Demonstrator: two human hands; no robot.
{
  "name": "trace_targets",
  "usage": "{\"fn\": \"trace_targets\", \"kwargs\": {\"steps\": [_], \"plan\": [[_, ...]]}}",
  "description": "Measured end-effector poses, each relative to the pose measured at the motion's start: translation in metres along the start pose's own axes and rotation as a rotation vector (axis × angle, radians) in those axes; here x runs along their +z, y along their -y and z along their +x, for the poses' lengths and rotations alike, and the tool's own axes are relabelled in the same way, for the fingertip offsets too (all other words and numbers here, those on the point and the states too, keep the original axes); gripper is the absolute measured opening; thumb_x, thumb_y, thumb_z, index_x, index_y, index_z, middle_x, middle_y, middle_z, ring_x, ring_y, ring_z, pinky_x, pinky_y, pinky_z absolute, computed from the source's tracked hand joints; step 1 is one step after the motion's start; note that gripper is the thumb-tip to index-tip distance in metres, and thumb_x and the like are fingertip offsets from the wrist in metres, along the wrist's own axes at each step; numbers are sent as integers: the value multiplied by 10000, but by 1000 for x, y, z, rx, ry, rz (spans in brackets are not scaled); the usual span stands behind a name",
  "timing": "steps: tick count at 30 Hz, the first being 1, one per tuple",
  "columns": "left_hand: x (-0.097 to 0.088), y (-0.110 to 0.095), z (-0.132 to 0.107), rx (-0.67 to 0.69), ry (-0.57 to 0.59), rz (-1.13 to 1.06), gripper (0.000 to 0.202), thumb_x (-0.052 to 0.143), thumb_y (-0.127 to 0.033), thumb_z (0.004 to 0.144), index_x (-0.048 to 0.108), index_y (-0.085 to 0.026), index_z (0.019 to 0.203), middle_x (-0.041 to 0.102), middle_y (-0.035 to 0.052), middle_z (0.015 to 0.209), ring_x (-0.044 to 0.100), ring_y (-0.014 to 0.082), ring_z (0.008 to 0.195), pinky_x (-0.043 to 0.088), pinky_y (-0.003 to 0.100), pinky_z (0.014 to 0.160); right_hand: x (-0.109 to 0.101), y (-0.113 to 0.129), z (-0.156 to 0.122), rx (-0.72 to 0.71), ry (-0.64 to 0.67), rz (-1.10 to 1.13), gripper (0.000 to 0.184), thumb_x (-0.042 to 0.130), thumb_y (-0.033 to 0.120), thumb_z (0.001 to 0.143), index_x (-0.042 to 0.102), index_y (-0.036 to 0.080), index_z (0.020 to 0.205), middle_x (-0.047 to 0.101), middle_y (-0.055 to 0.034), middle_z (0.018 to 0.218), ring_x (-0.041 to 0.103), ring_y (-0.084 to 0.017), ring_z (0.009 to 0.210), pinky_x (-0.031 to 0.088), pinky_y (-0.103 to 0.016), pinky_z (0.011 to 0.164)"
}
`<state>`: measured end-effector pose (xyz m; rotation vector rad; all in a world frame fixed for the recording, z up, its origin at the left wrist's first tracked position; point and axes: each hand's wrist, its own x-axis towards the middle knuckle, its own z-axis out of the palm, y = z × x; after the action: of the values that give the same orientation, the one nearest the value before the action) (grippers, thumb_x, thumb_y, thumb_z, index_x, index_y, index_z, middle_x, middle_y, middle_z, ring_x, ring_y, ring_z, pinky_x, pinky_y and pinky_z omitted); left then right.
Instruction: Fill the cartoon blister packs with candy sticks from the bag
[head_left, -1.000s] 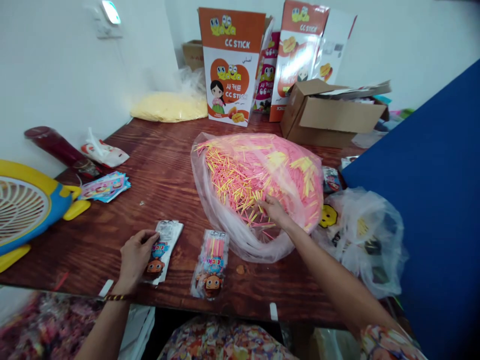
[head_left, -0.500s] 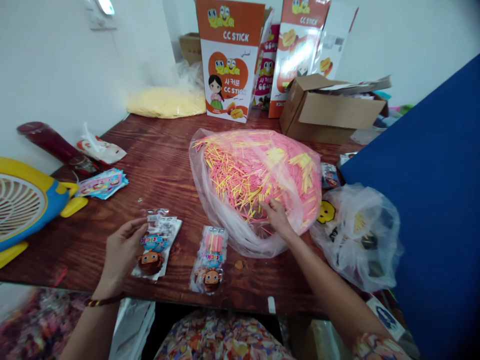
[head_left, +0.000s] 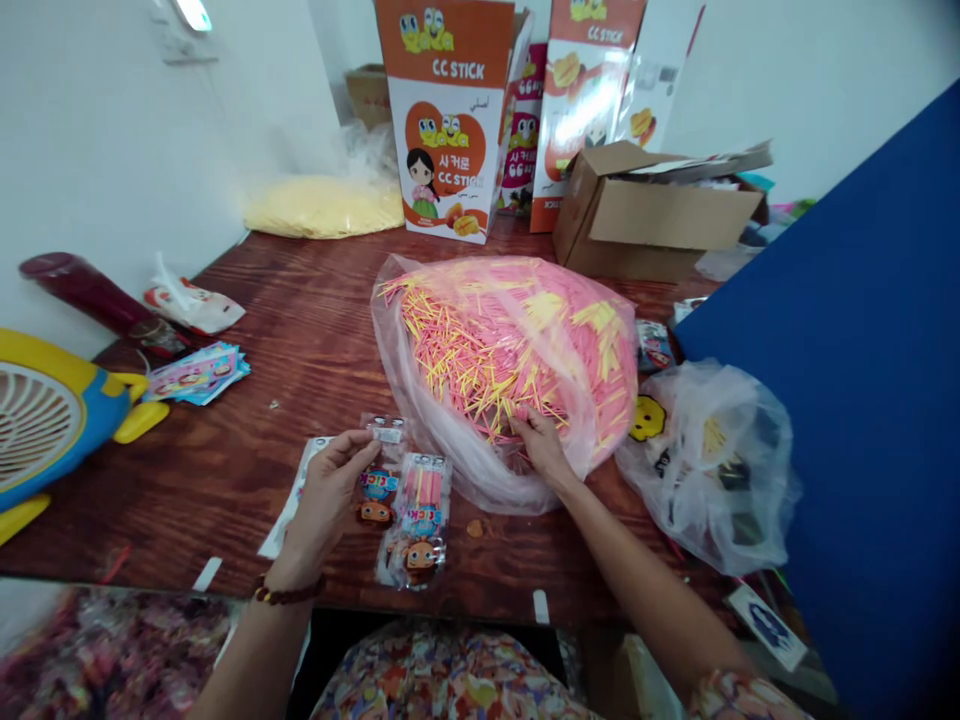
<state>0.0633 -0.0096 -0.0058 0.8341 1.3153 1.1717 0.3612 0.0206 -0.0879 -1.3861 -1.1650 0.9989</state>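
Note:
My left hand [head_left: 326, 500] pinches the top of a small clear printed packet [head_left: 376, 486] with a cartoon monkey face on it. That packet is close beside a similar packet [head_left: 424, 495] lying on the table with pink and yellow sticks inside. Partly hidden behind my left hand lie more packets [head_left: 292, 505]. My right hand [head_left: 544, 448] reaches into the mouth of a large clear bag [head_left: 491, 490], its fingers closed at the heap of thin pink and yellow sticks [head_left: 465, 355]. Whatever is between those fingertips is hard to separate from the heap.
To the right sits a knotted clear plastic bag [head_left: 742, 480] beside a blue panel [head_left: 862, 350]. Behind stand an open cardboard box [head_left: 667, 215] and a CC Stick carton [head_left: 450, 120]. On the left are a yellow-blue fan [head_left: 97, 410], colourful sachets [head_left: 199, 372] and a bottle [head_left: 97, 295].
My left hand has moved right, carrying one packet off the pile toward the filled packet. My right hand stays in the bag, its fingers shifted slightly among the sticks.

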Motion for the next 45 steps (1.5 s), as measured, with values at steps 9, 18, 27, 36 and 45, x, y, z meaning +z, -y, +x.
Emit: {"fn": "trace_targets", "kwargs": {"steps": [9,18,27,36,45], "plan": [[29,-1,0,-38,165,41,328,846,-387,603,662,-155,742,645,-17,681,554,97,589,451,203,558,2,-6,1,16,-14,24,237,551,466,814,569,232,849,670,0,769,629,-184,744,513,-341,768],[45,10,8,6,298,150,302,804,-407,668,665,-143,721,610,-18,650,511,89,573,406,197,539,5,7,5,46,-11,95,281,591,486,778,600,221,872,700,-16,753,652,-197,755,512,-359,774],[58,11,16,71,447,294,276,731,-389,746,657,-141,648,552,-19,573,449,90,527,335,210,509,22,91,-17,-250,303,-213,170,519,387,915,598,237,922,665,-22,828,607,-192,770,487,-322,734],[49,9,15,131,544,438,320,639,-402,835,639,-158,628,583,-17,585,469,102,543,350,213,525,29,94,-19,-369,492,-562,141,479,223,917,579,223,1015,666,-38,795,604,-204,749,452,-305,706],[49,14,8,269,469,385,258,660,-402,833,741,-174,741,644,4,672,520,135,624,412,228,606,41,119,-24,-84,36,452,150,519,379,896,555,256,973,677,-3,784,678,-198,780,540,-359,747]]}}
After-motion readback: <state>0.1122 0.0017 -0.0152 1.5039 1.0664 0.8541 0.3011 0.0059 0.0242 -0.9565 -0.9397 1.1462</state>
